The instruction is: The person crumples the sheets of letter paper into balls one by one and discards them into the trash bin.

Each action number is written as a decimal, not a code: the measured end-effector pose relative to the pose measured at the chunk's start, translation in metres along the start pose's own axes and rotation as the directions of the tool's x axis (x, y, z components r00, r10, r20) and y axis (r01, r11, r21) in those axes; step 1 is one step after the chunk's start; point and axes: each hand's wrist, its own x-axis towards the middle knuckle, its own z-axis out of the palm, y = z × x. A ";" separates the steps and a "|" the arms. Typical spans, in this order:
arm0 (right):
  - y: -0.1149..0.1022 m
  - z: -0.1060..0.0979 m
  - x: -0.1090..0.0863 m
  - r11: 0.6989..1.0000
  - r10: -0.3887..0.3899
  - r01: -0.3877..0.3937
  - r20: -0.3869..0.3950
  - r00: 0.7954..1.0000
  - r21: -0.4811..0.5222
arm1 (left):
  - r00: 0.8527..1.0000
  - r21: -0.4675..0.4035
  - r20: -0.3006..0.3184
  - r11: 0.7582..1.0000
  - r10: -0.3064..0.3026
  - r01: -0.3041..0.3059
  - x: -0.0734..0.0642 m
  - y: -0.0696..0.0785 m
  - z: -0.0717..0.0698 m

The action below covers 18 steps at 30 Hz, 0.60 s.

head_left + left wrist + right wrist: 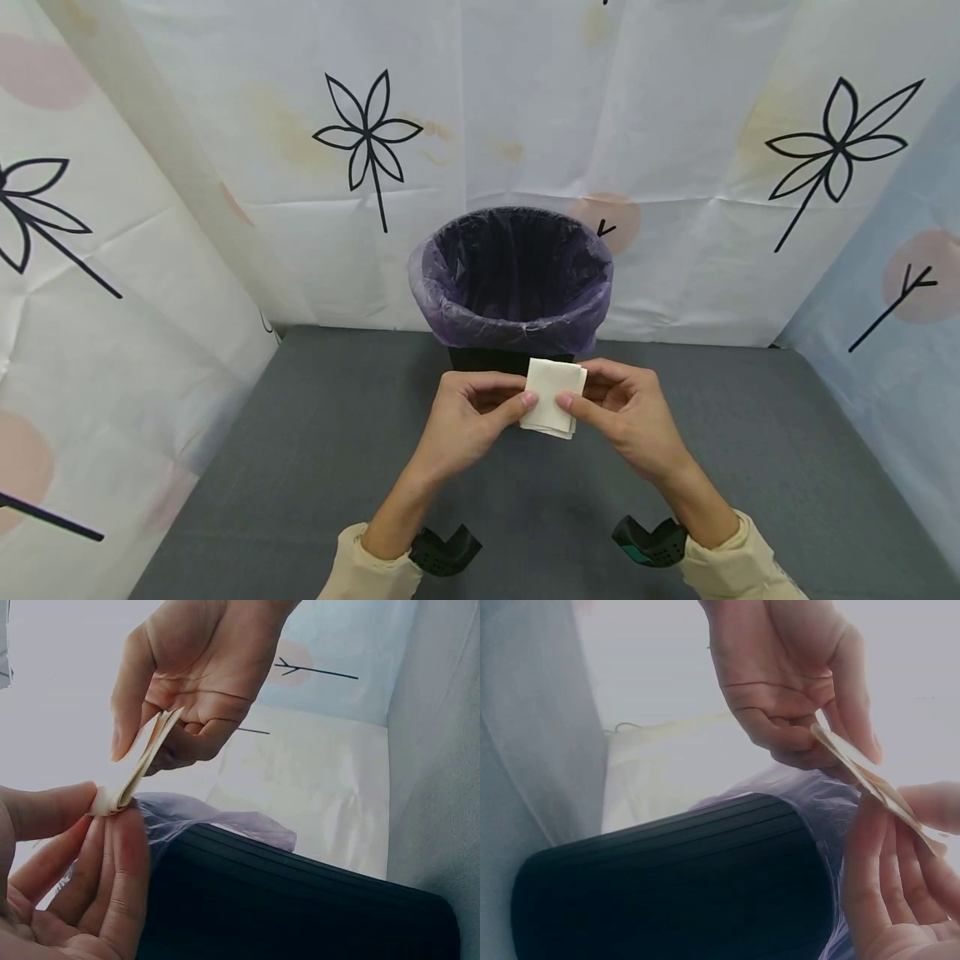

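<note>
A small, cream-coloured folded paper napkin (552,392) is held up in front of a black trash bin. My left hand (459,425) pinches its left edge, thumb on the near face and fingers behind. On the opposite edge, my right hand (639,421) pinches it the same way. Several stacked layers of the napkin (146,757) show edge-on in the left wrist view. From the right wrist side, the napkin (874,784) looks thin and slants between both hands.
The trash bin (487,360) stands on the grey table (337,467) just beyond the hands, against the back curtain. A purple plastic liner (517,333) folds over its rim. Patterned curtains (225,125) enclose the back and both sides.
</note>
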 end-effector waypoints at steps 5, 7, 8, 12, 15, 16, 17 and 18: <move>0.000 -0.001 0.000 0.999 0.042 -0.042 0.004 0.999 -0.013 | 0.999 -0.020 -0.033 1.000 0.012 -0.012 0.000 0.000 0.000; 0.000 -0.002 0.000 0.999 0.039 -0.038 0.014 0.999 -0.008 | 0.999 -0.035 -0.044 0.999 0.020 -0.022 0.000 -0.001 0.000; 0.000 -0.002 0.000 0.999 0.034 -0.034 0.019 0.999 -0.003 | 0.999 -0.040 -0.048 0.999 0.026 -0.028 0.000 -0.001 0.000; 0.001 -0.003 0.001 1.000 0.010 -0.010 0.024 1.000 0.011 | 0.998 -0.044 -0.045 0.998 0.045 -0.047 0.000 -0.001 0.000; 0.001 -0.003 0.001 1.000 -0.003 0.003 0.020 1.000 0.014 | 0.998 -0.040 -0.035 0.997 0.057 -0.059 0.000 0.000 0.000; 0.001 -0.003 0.001 1.000 -0.007 0.006 0.021 1.000 0.017 | 0.998 -0.039 -0.033 0.997 0.061 -0.062 0.000 0.000 0.000; 0.001 -0.003 0.001 1.000 -0.010 0.010 0.022 1.000 0.021 | 0.997 -0.036 -0.032 0.997 0.064 -0.065 0.000 0.000 0.000; 0.001 -0.003 0.001 1.000 -0.014 0.014 0.022 1.000 0.024 | 0.997 -0.036 -0.030 0.997 0.068 -0.069 0.000 0.000 0.000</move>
